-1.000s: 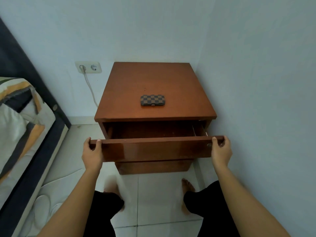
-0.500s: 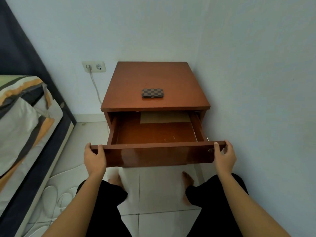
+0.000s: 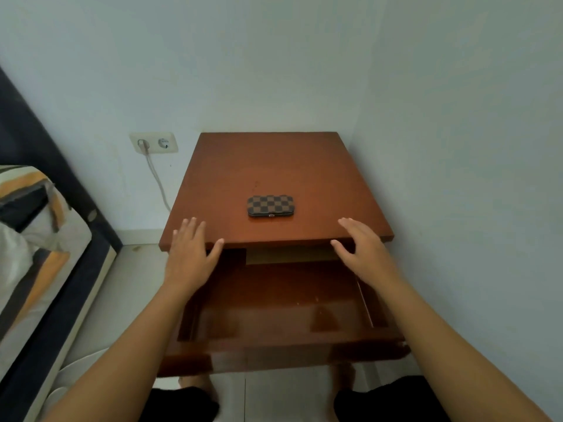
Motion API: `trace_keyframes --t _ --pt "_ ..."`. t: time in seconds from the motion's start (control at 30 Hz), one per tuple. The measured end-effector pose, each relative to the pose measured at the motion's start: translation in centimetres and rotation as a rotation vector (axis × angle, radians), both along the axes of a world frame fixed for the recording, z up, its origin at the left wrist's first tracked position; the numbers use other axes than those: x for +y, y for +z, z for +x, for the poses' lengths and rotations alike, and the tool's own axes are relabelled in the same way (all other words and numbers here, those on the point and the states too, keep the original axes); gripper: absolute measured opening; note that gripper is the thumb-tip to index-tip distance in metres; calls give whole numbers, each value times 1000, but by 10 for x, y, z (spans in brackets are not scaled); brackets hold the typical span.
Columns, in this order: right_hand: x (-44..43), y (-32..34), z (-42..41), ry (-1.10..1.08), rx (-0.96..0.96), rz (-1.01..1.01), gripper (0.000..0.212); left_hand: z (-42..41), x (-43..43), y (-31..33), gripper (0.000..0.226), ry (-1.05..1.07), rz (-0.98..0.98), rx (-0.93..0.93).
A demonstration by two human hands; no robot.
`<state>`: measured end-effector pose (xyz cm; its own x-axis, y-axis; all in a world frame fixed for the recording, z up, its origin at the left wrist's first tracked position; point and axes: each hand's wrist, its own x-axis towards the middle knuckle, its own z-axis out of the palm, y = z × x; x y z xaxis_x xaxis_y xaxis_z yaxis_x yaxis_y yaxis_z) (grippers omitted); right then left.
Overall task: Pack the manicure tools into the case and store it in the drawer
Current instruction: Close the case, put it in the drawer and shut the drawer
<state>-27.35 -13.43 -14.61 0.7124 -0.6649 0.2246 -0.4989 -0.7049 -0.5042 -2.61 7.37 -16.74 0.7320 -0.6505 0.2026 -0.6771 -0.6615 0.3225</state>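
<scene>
A closed brown checkered manicure case (image 3: 270,205) lies on the wooden nightstand top (image 3: 274,166), near its front edge. Below, the drawer (image 3: 283,357) stands pulled out, its inside bare wood with a pale board showing at the back. My left hand (image 3: 190,254) hovers open over the drawer's left side, fingers at the nightstand's front edge. My right hand (image 3: 362,248) hovers open over the right side, fingers spread. Both hands flank the case without touching it. No loose tools are visible.
A white wall runs close along the nightstand's right side. A wall socket (image 3: 154,143) with a cable plugged in sits to the left. A bed with striped bedding (image 3: 33,239) lies at far left. My knees and feet are under the drawer on the tiled floor.
The drawer has been pulled out. Both hands have let go of the drawer front and risen toward the nightstand top, either side of the case.
</scene>
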Motion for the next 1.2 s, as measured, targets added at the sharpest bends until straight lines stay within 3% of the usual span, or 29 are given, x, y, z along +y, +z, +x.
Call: trace_keyframes --t 0.27,0.43,0.6,0.77,0.93,1.07,1.2 --pt "-25 3 138 296 240 -5 73 42 -60 -21 70 -27 177 47" --pt "-34 -12 173 412 330 -87 72 42 -61 -29 69 13 201 -7" --pt "-25 -24 167 354 169 -129 68 42 -61 -29 68 21 200 -18" --pt "13 -31 131 309 185 -241 68 41 -60 -29 68 6 193 -18" --pt "56 -38 85 506 257 -357 72 41 -59 -28 69 -1 190 -13" --pt "68 -69 76 688 493 -221 71 41 -59 -28 69 0 195 -20" --pt "51 -99 97 618 749 68 77 42 -60 -30 69 6 192 -24"
